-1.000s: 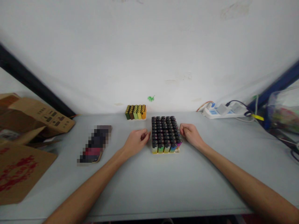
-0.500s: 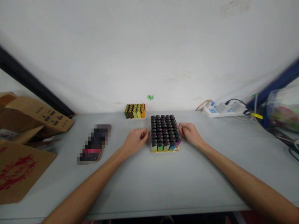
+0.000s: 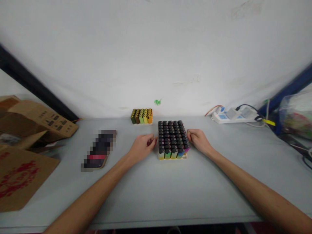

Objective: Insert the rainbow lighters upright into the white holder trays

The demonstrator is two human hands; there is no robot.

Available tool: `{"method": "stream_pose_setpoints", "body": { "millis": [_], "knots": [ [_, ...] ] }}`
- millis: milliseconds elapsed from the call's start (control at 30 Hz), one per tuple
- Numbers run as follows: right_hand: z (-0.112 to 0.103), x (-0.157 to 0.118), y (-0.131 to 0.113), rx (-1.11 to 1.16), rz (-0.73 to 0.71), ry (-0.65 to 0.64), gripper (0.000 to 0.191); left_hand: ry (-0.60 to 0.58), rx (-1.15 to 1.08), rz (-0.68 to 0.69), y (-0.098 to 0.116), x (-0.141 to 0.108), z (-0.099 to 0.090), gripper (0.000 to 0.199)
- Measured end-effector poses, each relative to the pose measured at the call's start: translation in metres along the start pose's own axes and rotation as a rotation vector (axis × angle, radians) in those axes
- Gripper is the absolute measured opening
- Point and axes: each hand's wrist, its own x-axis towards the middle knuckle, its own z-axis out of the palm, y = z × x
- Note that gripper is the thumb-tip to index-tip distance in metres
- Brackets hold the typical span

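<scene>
Several rows of black-topped lighters [image 3: 173, 139] stand upright in a pale tray [image 3: 185, 156] at the middle of the table, their bodies white, green, yellow, blue and purple. Just left of this block my left hand [image 3: 143, 145] rests on the table, curled into a loose fist. On the other side my right hand [image 3: 198, 138] is also closed in a fist, its knuckles close to the lighters. I see nothing held in either hand. Whether the knuckles touch the tray I cannot tell. Farther back, against the wall, sits a smaller block of green, brown and yellow lighters [image 3: 141, 117].
A phone [image 3: 101, 151], blurred out by pixels, lies left of my left forearm. Open cardboard boxes [image 3: 21, 182] fill the left side. At the back right is a white power strip [image 3: 234, 115] with plugs and cables, and a plastic bag [image 3: 297, 110] beyond it.
</scene>
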Motion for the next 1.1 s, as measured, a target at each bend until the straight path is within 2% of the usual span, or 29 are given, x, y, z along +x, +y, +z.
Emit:
{"method": "stream_pose_setpoints", "body": {
  "millis": [1100],
  "knots": [
    [-0.0025, 0.0024, -0.0054, -0.07, -0.033, -0.033, 0.012, 0.022, 0.0, 0.01, -0.0038, 0.0056, 0.0011, 0.038]
  ]
}}
